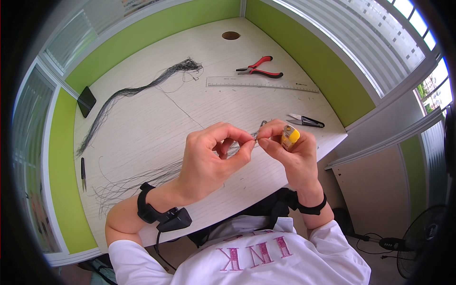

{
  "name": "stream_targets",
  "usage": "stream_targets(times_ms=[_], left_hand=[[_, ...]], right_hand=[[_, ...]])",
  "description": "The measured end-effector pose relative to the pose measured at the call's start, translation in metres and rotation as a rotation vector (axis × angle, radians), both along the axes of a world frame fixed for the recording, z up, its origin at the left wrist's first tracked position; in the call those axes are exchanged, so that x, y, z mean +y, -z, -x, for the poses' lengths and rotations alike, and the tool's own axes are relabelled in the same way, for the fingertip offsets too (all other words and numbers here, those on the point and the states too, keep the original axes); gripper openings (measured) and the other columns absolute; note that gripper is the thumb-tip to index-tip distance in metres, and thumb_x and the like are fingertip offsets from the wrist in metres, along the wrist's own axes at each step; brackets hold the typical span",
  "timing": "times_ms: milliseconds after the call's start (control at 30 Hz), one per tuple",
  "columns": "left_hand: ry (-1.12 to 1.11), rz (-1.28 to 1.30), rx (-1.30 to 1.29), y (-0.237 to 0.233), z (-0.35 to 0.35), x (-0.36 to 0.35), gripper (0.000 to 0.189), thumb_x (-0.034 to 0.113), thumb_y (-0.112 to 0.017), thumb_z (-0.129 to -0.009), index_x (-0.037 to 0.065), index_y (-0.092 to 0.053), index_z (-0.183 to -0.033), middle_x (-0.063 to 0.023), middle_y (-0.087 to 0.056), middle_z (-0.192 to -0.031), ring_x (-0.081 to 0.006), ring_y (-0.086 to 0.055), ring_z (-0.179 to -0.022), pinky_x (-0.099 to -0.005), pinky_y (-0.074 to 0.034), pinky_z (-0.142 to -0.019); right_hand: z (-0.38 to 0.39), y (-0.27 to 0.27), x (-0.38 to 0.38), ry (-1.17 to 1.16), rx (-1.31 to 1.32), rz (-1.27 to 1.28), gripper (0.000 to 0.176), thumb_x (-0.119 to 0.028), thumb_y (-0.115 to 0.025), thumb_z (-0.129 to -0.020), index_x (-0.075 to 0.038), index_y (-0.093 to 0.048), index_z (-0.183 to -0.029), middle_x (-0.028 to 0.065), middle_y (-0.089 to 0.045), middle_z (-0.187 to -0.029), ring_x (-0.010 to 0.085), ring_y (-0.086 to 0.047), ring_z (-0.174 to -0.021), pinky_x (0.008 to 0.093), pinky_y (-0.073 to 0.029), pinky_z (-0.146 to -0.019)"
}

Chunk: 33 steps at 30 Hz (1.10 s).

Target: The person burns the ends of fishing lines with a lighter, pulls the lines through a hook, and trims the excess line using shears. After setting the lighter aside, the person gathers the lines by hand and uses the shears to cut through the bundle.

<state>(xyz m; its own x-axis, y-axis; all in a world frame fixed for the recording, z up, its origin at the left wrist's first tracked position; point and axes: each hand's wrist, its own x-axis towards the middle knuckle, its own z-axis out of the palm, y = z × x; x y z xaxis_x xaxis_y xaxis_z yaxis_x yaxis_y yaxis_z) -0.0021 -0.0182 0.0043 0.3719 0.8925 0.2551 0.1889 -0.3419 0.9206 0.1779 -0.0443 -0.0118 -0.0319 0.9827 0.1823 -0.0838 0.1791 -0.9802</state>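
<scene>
My left hand (209, 152) is closed in a pinch over the near part of the desk, thumb and forefinger on dark thin cords (135, 183). Those cords trail away under the hand to the left. My right hand (301, 159) meets it fingertip to fingertip, also pinching at the cord ends; the exact spot is too small to make out. A yellow lighter (289, 137) with a metal top is tucked in the right hand's curled fingers. Just behind the fingertips, a small metal clip (263, 124) partly shows.
A long bundle of dark cords (128, 91) lies at the far left. Red-handled pliers (260, 67), a clear ruler (261, 84) and thread snips (306, 120) lie to the right. Black-handled tweezers or snips (83, 174) rest at the left edge. Green partitions (304, 61) border the desk.
</scene>
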Motion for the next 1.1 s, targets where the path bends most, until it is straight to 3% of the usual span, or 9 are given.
stream_targets(times_ms=[367, 433, 500, 733, 800, 1100], left_hand=[[0.007, 0.041, -0.011, -0.0018, 0.0001, -0.0002, 0.004, 0.004, -0.068, -0.083, 0.001, -0.067, -0.085, 0.0019, -0.064, -0.078, -0.0011, -0.044, -0.061, -0.0151, -0.039, -0.055], [0.008, 0.034, -0.006, -0.0004, -0.0004, 0.0001, 0.004, 0.005, -0.068, -0.083, 0.001, -0.067, -0.085, 0.0020, -0.063, -0.077, -0.0011, -0.044, -0.061, -0.0151, -0.038, -0.055], [-0.013, 0.003, -0.075, 0.0046, -0.0020, 0.0017, 0.007, 0.008, -0.071, -0.080, 0.003, -0.067, -0.081, 0.0018, -0.062, -0.070, -0.0025, -0.039, -0.054, -0.0192, -0.032, -0.047], [-0.005, 0.024, -0.077, 0.0015, -0.0014, 0.0013, 0.007, 0.008, -0.071, -0.081, 0.002, -0.067, -0.083, 0.0026, -0.062, -0.070, -0.0019, -0.039, -0.055, -0.0187, -0.032, -0.047], [0.021, 0.086, -0.011, -0.0034, 0.0006, 0.0004, 0.006, 0.006, -0.068, -0.084, 0.001, -0.068, -0.087, 0.0017, -0.063, -0.077, -0.0013, -0.043, -0.062, -0.0152, -0.038, -0.056], [0.025, 0.098, -0.013, -0.0040, 0.0003, 0.0001, 0.006, 0.006, -0.068, -0.084, 0.001, -0.067, -0.087, 0.0015, -0.063, -0.077, -0.0014, -0.043, -0.063, -0.0152, -0.039, -0.056]], right_hand=[[-0.0035, -0.0052, -0.0012, 0.010, -0.116, -0.126, 0.010, 0.003, -0.067, -0.081, 0.002, -0.067, -0.091, 0.0061, -0.064, -0.089, 0.0103, -0.059, -0.079, 0.0225, -0.046, -0.067], [-0.0037, -0.0047, -0.0003, 0.007, -0.141, -0.155, 0.011, 0.004, -0.067, -0.081, 0.002, -0.067, -0.091, 0.0058, -0.064, -0.089, 0.0103, -0.059, -0.079, 0.0226, -0.047, -0.068], [-0.0033, -0.0047, 0.0002, 0.001, -0.167, -0.184, 0.011, 0.004, -0.067, -0.080, 0.002, -0.067, -0.091, 0.0056, -0.064, -0.089, 0.0104, -0.059, -0.079, 0.0227, -0.047, -0.068], [-0.0038, -0.0015, 0.0043, 0.071, -0.347, -0.367, 0.016, 0.003, -0.071, -0.075, -0.001, -0.067, -0.089, 0.0055, -0.063, -0.087, 0.0134, -0.061, -0.076, 0.0253, -0.047, -0.066], [-0.0036, -0.0008, 0.0052, 0.090, -0.370, -0.424, 0.017, 0.003, -0.072, -0.074, -0.002, -0.067, -0.089, 0.0058, -0.063, -0.086, 0.0144, -0.061, -0.075, 0.0259, -0.048, -0.065], [-0.0045, -0.0001, 0.0053, 0.100, -0.411, -0.465, 0.018, 0.003, -0.073, -0.073, -0.002, -0.067, -0.089, 0.0066, -0.063, -0.086, 0.0161, -0.061, -0.074, 0.0267, -0.048, -0.064]])
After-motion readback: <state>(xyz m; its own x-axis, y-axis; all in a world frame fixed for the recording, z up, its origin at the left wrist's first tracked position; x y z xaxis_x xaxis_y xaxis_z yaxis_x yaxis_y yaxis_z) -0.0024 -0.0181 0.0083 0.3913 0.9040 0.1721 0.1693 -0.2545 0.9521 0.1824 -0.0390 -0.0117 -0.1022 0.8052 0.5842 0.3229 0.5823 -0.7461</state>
